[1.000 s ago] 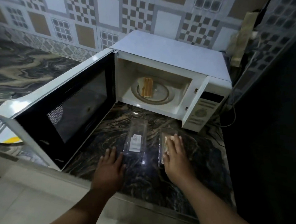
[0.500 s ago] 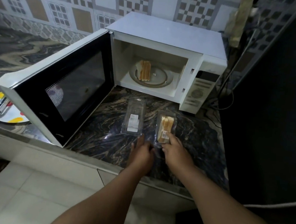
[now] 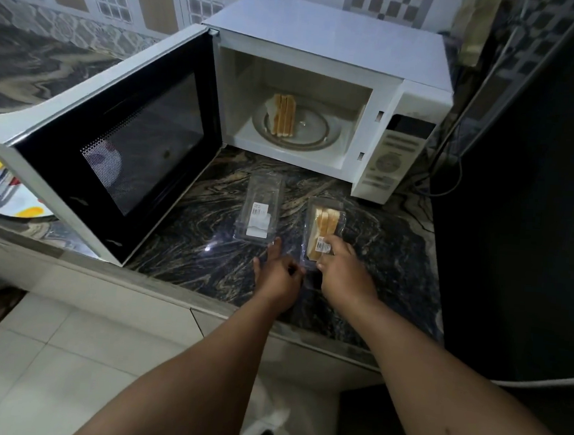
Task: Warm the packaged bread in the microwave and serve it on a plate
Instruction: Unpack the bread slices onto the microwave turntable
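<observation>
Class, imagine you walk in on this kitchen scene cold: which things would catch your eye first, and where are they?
The white microwave with its door swung wide open, bread slices standing on the turntable inside. On the dark marbled counter in front, the left hand and right hand work at a clear packet of bread, beside an empty packet.
</observation>
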